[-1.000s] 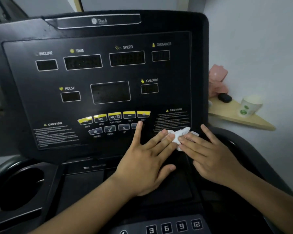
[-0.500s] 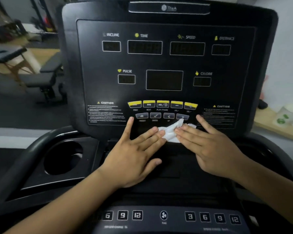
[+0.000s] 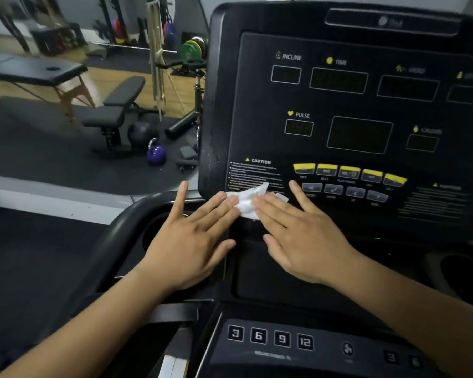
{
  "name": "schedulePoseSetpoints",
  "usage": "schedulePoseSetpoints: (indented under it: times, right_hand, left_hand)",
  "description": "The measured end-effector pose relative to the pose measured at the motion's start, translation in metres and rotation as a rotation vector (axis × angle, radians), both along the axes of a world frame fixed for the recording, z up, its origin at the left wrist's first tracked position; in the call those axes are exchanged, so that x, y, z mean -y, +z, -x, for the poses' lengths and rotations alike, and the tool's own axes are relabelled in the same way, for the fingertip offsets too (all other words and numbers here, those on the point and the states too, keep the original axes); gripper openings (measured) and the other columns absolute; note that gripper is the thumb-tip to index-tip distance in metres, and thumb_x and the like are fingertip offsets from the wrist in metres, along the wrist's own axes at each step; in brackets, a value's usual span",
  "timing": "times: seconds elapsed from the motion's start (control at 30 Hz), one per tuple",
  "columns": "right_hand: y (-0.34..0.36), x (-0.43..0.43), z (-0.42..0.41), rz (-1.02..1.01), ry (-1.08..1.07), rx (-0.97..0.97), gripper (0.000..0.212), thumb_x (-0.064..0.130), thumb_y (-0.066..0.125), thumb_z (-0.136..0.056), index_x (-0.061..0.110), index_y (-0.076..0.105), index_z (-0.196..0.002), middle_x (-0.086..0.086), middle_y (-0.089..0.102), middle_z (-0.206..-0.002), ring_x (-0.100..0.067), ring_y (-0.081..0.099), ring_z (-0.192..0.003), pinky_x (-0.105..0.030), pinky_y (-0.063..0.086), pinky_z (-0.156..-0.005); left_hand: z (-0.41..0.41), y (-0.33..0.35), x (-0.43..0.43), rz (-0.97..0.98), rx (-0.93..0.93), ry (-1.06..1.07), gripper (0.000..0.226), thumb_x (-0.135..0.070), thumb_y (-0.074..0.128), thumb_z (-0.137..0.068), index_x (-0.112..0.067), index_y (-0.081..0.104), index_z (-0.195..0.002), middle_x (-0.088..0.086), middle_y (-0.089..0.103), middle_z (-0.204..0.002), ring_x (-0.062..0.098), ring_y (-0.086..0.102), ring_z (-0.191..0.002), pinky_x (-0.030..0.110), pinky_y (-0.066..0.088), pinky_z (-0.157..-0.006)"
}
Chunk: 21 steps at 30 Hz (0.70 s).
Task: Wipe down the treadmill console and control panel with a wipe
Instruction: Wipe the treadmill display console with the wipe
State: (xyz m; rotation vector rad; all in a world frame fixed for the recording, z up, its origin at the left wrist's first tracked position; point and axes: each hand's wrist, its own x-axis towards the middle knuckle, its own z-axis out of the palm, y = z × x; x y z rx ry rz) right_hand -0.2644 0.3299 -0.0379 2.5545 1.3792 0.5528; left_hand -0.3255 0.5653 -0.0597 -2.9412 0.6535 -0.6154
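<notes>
The black treadmill console (image 3: 352, 110) fills the upper right, with dark display windows and a row of yellow and grey buttons (image 3: 350, 173). A crumpled white wipe (image 3: 246, 199) lies pressed flat on the console's lower left corner, over the left caution label. My left hand (image 3: 191, 238) and my right hand (image 3: 298, 233) both lie flat with fingers spread, their fingertips pinning the wipe from either side. Lower down sits the control panel (image 3: 273, 339) with numbered keys 3, 6, 9, 12 and a fan button.
A cup holder (image 3: 159, 230) and a curved black handrail (image 3: 115, 241) sit left of the hands; another cup holder (image 3: 464, 274) is at the right. Beyond, on the gym floor, are a weight bench (image 3: 115, 110), a purple kettlebell (image 3: 156, 152) and a massage table (image 3: 36, 72).
Both hands have slid the wipe leftward along the console's bottom edge, from under the right caution label, past the buttons, to the left caution label. The view has swung left with them.
</notes>
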Motion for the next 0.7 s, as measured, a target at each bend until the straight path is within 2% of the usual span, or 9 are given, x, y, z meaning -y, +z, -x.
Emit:
schedulePoseSetpoints:
  times: [0.2,0.4,0.57,0.7]
  right_hand:
    - [0.034,-0.035,-0.031,0.029,0.052,0.112,0.053,0.036,0.033,-0.094,0.009,0.052,-0.136,-0.003,0.048,-0.145,-0.016,0.039,-0.137,-0.061,0.014,-0.114]
    - [0.118,-0.053,-0.086,0.02,-0.058,0.272,0.056,0.04,0.028,-0.094,0.014,0.045,-0.141,-0.005,0.042,-0.149,-0.019,0.036,-0.139,-0.064,0.012,-0.113]
    - [0.182,-0.06,-0.114,-0.048,-0.191,0.285,0.059,0.045,0.02,-0.096,0.019,0.035,-0.147,0.002,0.029,-0.157,-0.011,0.02,-0.145,-0.063,0.002,-0.114]
    - [0.177,-0.058,-0.112,-0.069,-0.226,0.293,0.062,0.049,0.02,-0.097,0.018,0.03,-0.149,-0.002,0.022,-0.159,-0.014,0.014,-0.147,-0.058,0.002,-0.116]
  left_hand:
    - [-0.022,0.028,-0.029,0.003,0.069,0.04,0.058,-0.046,0.033,-0.1,-0.013,0.044,-0.146,0.003,0.036,-0.155,0.02,0.028,-0.145,0.067,0.012,-0.114]
    - [-0.089,0.113,-0.039,0.04,0.15,0.056,0.064,-0.046,0.024,-0.097,-0.014,0.031,-0.152,0.005,0.027,-0.159,0.02,0.017,-0.149,0.052,0.009,-0.12]
    - [-0.14,0.191,-0.033,0.024,0.172,0.05,0.067,-0.047,0.021,-0.096,-0.016,0.023,-0.154,0.006,0.019,-0.162,0.02,0.012,-0.15,0.045,0.008,-0.122]
    - [-0.142,0.192,-0.029,-0.006,0.167,0.023,0.066,-0.049,0.026,-0.097,-0.016,0.023,-0.154,0.007,0.019,-0.162,0.021,0.012,-0.15,0.047,0.008,-0.122]
